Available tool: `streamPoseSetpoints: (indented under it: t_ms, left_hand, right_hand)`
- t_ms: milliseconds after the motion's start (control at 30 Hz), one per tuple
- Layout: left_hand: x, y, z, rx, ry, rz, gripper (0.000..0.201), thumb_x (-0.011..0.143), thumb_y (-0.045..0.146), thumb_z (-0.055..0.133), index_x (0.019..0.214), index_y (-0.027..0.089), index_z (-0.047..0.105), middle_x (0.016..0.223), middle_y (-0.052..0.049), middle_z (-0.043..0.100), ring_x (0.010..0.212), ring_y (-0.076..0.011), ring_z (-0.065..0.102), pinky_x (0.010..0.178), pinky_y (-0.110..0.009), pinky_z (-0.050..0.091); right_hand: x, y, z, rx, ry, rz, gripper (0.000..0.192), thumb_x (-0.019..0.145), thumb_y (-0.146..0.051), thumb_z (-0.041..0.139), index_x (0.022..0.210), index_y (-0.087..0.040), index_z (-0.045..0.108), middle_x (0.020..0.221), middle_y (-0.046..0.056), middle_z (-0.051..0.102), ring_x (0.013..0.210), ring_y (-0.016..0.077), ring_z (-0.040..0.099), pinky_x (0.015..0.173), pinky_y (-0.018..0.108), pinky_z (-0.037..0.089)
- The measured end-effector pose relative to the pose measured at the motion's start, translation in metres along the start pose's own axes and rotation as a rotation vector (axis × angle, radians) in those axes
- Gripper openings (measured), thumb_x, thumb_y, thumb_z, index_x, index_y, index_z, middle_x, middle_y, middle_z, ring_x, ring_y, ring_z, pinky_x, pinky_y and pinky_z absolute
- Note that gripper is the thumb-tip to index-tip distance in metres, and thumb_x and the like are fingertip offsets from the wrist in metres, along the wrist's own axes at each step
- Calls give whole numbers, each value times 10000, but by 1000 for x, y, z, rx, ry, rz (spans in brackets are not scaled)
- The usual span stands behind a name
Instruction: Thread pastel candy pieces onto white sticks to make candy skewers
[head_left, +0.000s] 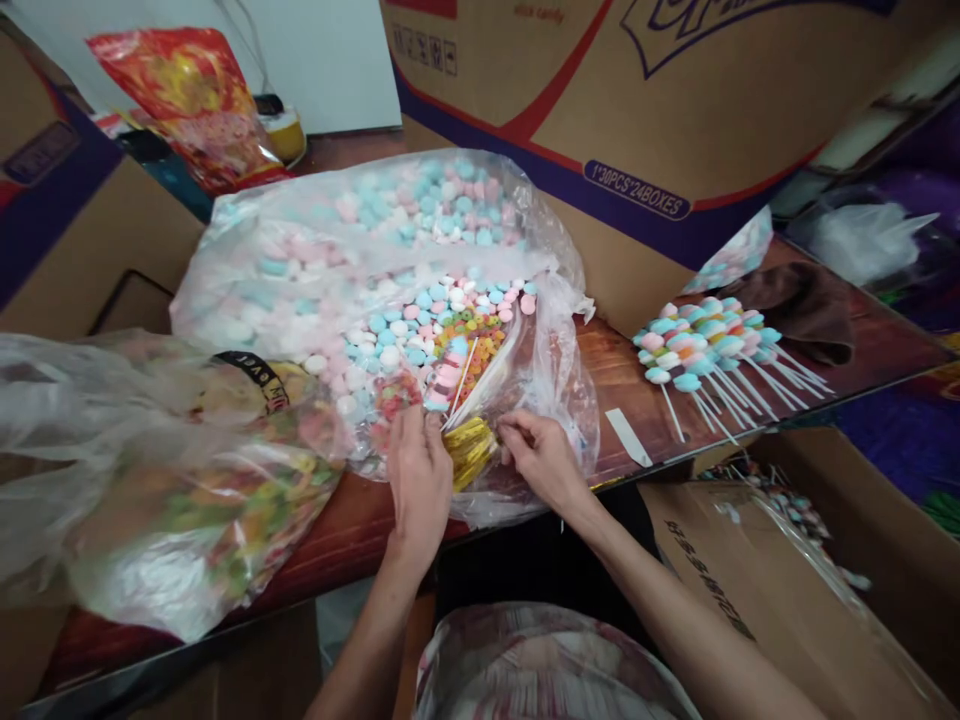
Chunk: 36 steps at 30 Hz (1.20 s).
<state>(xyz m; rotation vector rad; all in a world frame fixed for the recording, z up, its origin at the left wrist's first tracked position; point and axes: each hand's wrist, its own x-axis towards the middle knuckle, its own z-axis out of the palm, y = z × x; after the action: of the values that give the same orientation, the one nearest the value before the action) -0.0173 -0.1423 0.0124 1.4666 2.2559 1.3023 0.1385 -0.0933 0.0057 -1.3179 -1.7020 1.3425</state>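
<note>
A dark wooden table (622, 375) carries a big clear bag of pastel candies (360, 260), a crumpled plastic bag (150, 480) on the left, a pile of lollipops (705, 345), a brown cloth (806, 305) and a white paper strip (628, 437).

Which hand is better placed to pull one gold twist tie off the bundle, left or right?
Right, probably. The right hand has its fingertips pinched at the edge of the gold twist ties, wrist free. The left hand lies flat over the bundle's other side, against the clear bag, better for steadying.
</note>
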Motion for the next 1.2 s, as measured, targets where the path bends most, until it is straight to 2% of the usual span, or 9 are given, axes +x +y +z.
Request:
streamPoseSetpoints:
  t_ms: [133, 333, 433, 500, 567, 733, 900, 1067, 1200]
  left_hand:
    - [2, -4, 16, 239, 19, 127, 235, 997, 224, 389, 935, 174, 610, 901, -104, 625, 883, -248, 579, 774, -347, 418]
    - [0, -11, 30, 443, 32, 206, 280, 1016, 222, 357, 1008, 144, 627, 918, -121, 656, 839, -261, 600, 748, -368, 415]
    - [1, -12, 31, 419, 40, 183, 284, 1016, 217, 346, 995, 148, 621, 904, -116, 654, 848, -260, 605, 756, -366, 414]
    - [2, -12, 31, 383, 52, 165, 280, 1012, 212, 346, 996, 148, 619, 900, -117, 655, 856, -261, 607, 759, -365, 414]
    - [3, -12, 29, 346, 59, 151, 273, 1006, 207, 351, 991, 145, 616, 901, -121, 655, 855, -261, 607, 753, -363, 413]
    - [3, -12, 27, 279, 56, 106, 248, 996, 219, 371, 932, 163, 604, 856, -103, 635, 815, -250, 588, 731, -353, 407]
    - [3, -9, 24, 206, 83, 60, 223, 998, 235, 383, 939, 178, 590, 890, -102, 634, 849, -242, 587, 755, -346, 412]
    - [3, -7, 21, 155, 83, 40, 228, 1006, 249, 367, 968, 177, 580, 932, -114, 634, 883, -244, 584, 785, -347, 417]
    - [4, -6, 20, 142, 99, 41, 224, 1004, 246, 363, 939, 180, 568, 902, -106, 621, 874, -243, 575, 793, -350, 412]
  right_hand:
    - [10, 3, 1, -21, -8, 14, 159, 854, -317, 624, 929, -216, 722, 570, -33, 604, 556, 154, 566, 567, 263, 418]
    - [7, -3, 10, -106, 94, -141, 188, 800, -190, 657, 962, -224, 746, 836, 20, 685, 746, 174, 607, 707, 297, 471]
    - [2, -7, 14, -63, 165, -198, 94, 800, -171, 667, 874, -208, 711, 815, 17, 645, 710, 160, 583, 669, 282, 465]
    - [1, -8, 14, -54, 140, -257, 66, 821, -162, 655, 813, -206, 703, 805, 21, 629, 728, 162, 587, 675, 280, 466]
    - [0, -6, 13, -65, 91, -288, 79, 844, -176, 660, 837, -211, 730, 827, 34, 644, 776, 177, 608, 709, 296, 475]
    - [1, -2, 12, -91, 71, -246, 98, 827, -196, 707, 910, -219, 755, 856, 41, 662, 781, 187, 623, 719, 315, 478]
    - [-3, -11, 20, 10, 232, -286, 59, 802, -162, 684, 762, -203, 668, 799, 8, 601, 679, 140, 545, 632, 273, 440]
    - [-6, -19, 23, 166, 163, -266, 172, 779, -189, 700, 646, -201, 591, 691, -26, 521, 614, 118, 464, 555, 249, 372]
    - [-10, -21, 25, 219, 184, -262, 187, 781, -184, 699, 637, -197, 581, 685, -27, 506, 607, 114, 438, 547, 252, 344]
